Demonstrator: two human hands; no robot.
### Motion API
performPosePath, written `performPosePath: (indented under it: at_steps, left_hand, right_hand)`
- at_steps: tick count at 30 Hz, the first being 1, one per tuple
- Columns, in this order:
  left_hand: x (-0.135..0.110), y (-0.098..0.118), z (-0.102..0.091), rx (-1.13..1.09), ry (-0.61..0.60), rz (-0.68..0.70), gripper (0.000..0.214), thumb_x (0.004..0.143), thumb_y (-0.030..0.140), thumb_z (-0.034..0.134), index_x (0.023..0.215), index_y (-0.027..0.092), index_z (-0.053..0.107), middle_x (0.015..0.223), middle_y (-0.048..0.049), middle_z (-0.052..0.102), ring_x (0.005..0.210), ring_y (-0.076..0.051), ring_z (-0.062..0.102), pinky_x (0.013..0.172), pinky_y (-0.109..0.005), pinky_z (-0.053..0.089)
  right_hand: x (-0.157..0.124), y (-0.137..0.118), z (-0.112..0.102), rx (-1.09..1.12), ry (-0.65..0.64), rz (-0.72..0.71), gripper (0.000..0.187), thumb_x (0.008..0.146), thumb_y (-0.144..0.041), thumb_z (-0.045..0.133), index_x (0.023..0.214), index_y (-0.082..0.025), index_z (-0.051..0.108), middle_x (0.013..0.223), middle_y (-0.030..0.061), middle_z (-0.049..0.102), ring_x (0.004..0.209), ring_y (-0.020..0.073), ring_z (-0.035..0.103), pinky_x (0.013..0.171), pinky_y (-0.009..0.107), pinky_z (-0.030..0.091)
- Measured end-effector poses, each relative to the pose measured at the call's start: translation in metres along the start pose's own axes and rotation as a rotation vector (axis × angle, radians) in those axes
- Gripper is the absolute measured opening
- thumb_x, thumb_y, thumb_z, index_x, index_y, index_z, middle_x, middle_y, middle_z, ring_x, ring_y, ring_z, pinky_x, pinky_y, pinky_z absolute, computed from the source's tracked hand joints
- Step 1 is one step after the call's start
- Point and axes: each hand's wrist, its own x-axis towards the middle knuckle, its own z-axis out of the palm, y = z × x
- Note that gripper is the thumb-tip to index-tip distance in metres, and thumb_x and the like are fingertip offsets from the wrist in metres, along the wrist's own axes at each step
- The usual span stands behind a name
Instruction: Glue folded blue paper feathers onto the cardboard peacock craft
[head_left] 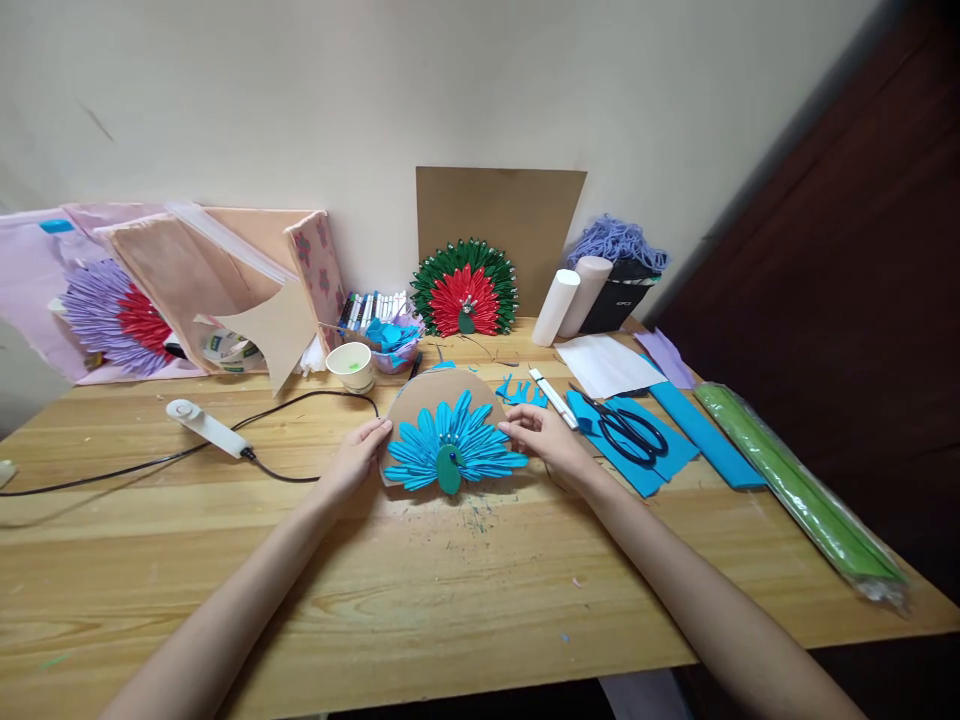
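Note:
A peacock craft (448,466) is held up off the wooden table in front of me, tilted, with a green body and fanned blue paper feathers on a rounded brown cardboard (439,392). My left hand (363,448) grips the cardboard's left edge, thumb on the front. At the right side my right hand (541,436) pinches the edge beside the blue feathers, its fingers partly behind. Just beyond the right hand lie cut blue paper scraps (523,392) and a white pen-like tool (553,398). Black-handled scissors (634,434) rest on blue paper (679,455).
Behind stands a finished green-and-red peacock (480,300) against a cardboard sheet (495,200). A paper cup (350,368) and a white glue-gun-like device (210,428) with a black cord are at left. A green wrapped roll (802,490) lies near the right edge.

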Motion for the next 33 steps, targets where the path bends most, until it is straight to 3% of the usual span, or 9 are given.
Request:
performPosePath:
  at_steps: [4,15,19,21,25,28,33]
  left_hand:
    - [-0.003,0.002,0.004,-0.036,-0.034,-0.025,0.027,0.068,0.039,0.070,0.078,0.015,0.063,0.071,-0.0017,0.069,0.063,-0.014,0.061,0.064,-0.023,0.047]
    - [-0.008,0.010,0.005,-0.001,-0.029,-0.066,0.030,0.068,0.040,0.068,0.081,0.014,0.061,0.071,-0.0028,0.066,0.062,-0.013,0.060,0.062,-0.023,0.047]
    - [-0.007,0.007,0.004,0.054,-0.077,-0.026,0.029,0.069,0.041,0.068,0.071,0.013,0.059,0.060,0.0004,0.060,0.051,-0.010,0.051,0.051,-0.020,0.040]
    - [-0.007,0.006,0.004,0.091,-0.079,0.015,0.031,0.070,0.042,0.067,0.065,0.013,0.057,0.054,0.0025,0.055,0.046,-0.007,0.044,0.046,-0.018,0.034]
    - [-0.009,0.008,0.007,0.121,-0.081,0.021,0.031,0.070,0.043,0.066,0.065,0.013,0.059,0.052,0.0032,0.054,0.045,-0.008,0.042,0.045,-0.019,0.032]
    - [-0.008,0.006,0.009,0.159,-0.100,0.037,0.032,0.068,0.045,0.066,0.062,0.014,0.059,0.053,0.0024,0.055,0.048,-0.009,0.045,0.048,-0.020,0.035]
    - [-0.005,-0.005,0.007,0.218,-0.156,0.057,0.031,0.072,0.045,0.062,0.071,0.014,0.062,0.065,-0.0006,0.062,0.059,-0.013,0.053,0.057,-0.022,0.041]
  right_hand:
    - [0.001,0.003,0.000,0.043,-0.017,0.005,0.035,0.067,-0.051,0.065,0.074,-0.017,0.056,0.063,-0.0038,0.051,0.048,0.0077,0.049,0.047,0.021,0.041]
    - [0.005,0.004,-0.009,0.078,0.012,0.113,0.037,0.062,-0.052,0.068,0.069,-0.018,0.057,0.053,-0.0043,0.053,0.046,0.0096,0.051,0.046,0.022,0.042]
    - [0.003,0.003,-0.008,0.033,-0.017,0.118,0.036,0.066,-0.052,0.066,0.075,-0.017,0.059,0.058,-0.0022,0.056,0.049,0.0109,0.052,0.049,0.025,0.045]
    - [0.001,0.001,-0.006,-0.057,0.047,0.009,0.035,0.069,-0.049,0.064,0.085,-0.018,0.060,0.067,0.0003,0.059,0.056,0.0135,0.055,0.053,0.028,0.047]
    - [-0.009,-0.007,-0.001,-0.426,0.197,-0.445,0.021,0.082,-0.036,0.056,0.097,-0.022,0.063,0.095,0.0061,0.062,0.085,0.0196,0.057,0.076,0.035,0.047]
    - [-0.017,-0.012,0.006,-0.649,0.105,-0.651,0.018,0.087,-0.028,0.050,0.094,-0.024,0.066,0.098,0.0072,0.059,0.096,0.0226,0.052,0.086,0.041,0.042]
    - [-0.021,-0.011,0.017,-0.889,-0.011,-0.748,0.017,0.087,-0.027,0.050,0.095,-0.026,0.065,0.107,0.0079,0.053,0.102,0.0245,0.046,0.089,0.045,0.040]
